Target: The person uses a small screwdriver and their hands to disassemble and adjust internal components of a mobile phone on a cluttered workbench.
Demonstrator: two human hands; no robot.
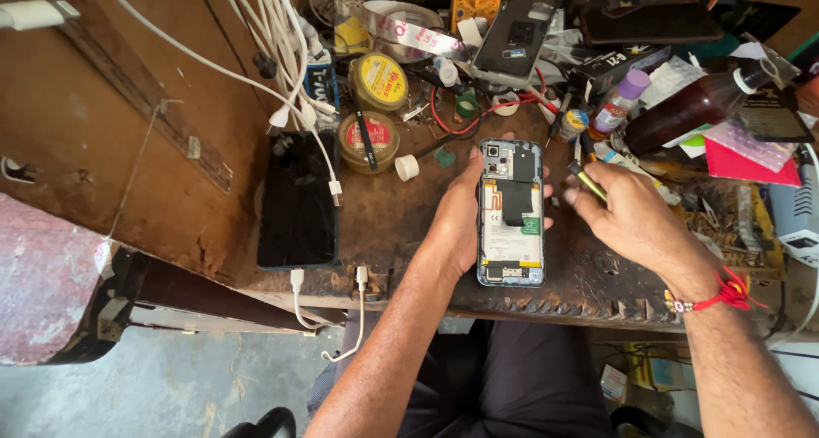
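Note:
My left hand grips an opened phone with its back cover off, holding it upright over the workbench edge. The phone's circuit board, black flex cable and pale battery are exposed. My right hand, with a red thread bracelet at the wrist, pinches a thin yellow-green tool just right of the phone's upper half. The tool's tip points toward the phone but stays a little apart from it.
A black phone lies screen-up at the left with white charging cables near it. Two round tins, tape rolls, a brown bottle, a purple-capped bottle and scattered tools crowd the worn wooden bench.

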